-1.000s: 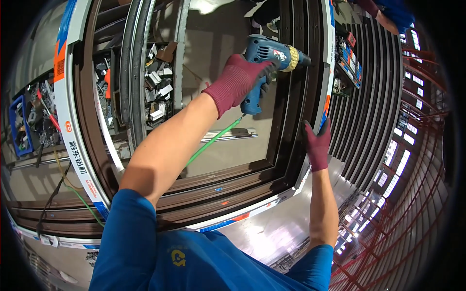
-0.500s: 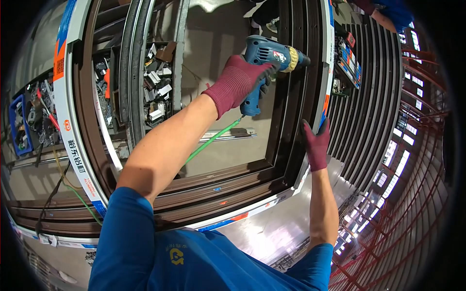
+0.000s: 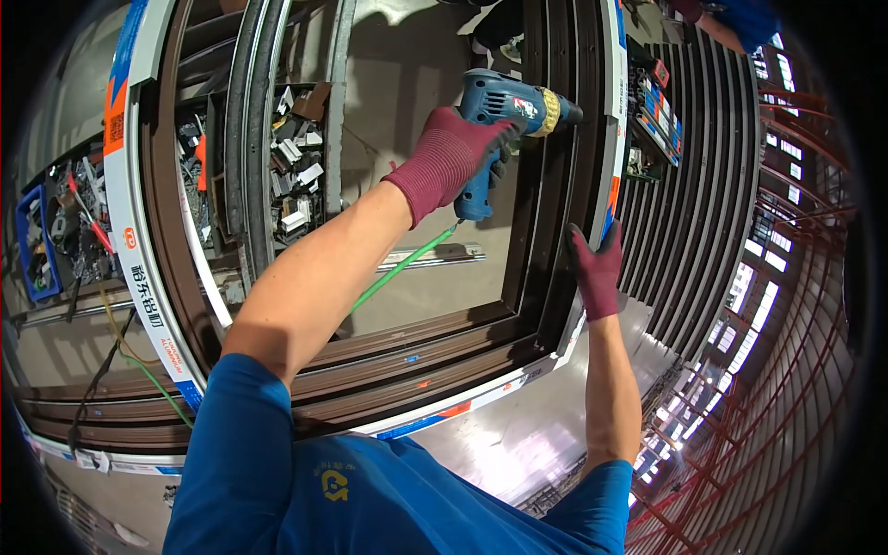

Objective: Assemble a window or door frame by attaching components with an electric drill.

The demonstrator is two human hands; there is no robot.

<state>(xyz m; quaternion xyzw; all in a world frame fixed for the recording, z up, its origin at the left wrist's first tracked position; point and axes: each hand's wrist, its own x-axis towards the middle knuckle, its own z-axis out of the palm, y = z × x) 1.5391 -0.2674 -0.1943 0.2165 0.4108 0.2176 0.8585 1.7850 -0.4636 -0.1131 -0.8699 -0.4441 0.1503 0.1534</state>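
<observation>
Two gloved hands are at the big brown frame (image 3: pixel 555 213). The left hand (image 3: pixel 458 153) has its fingers wrapped around the handle of a blue drill (image 3: pixel 499 100), so that grip is full. The drill is over the inside of the frame, with its nose pointing at the right side bar. I cannot tell if the tip touches it. The right hand (image 3: pixel 598 268) rests on the outer edge with no tool, thumb and fingers spread wide.

If the drill tilts, I think its tip could slip and scratch the brown metal. Just one hand holds it up, so a tired wrist might cause that. The right hand could get hurt if it slid up near the drill's nose. The green cord (image 3: pixel 402 266) runs from the handle and under the left arm, so it could catch and tug the drill.

Long dark bars (image 3: pixel 694 185) lie past the right side and leave little room. Small metal bits (image 3: pixel 296 157) and a blue basket (image 3: pixel 42 292) sit on the left, well apart from the drill. Another person's blue sleeve (image 3: pixel 745 20) shows at the top right.
</observation>
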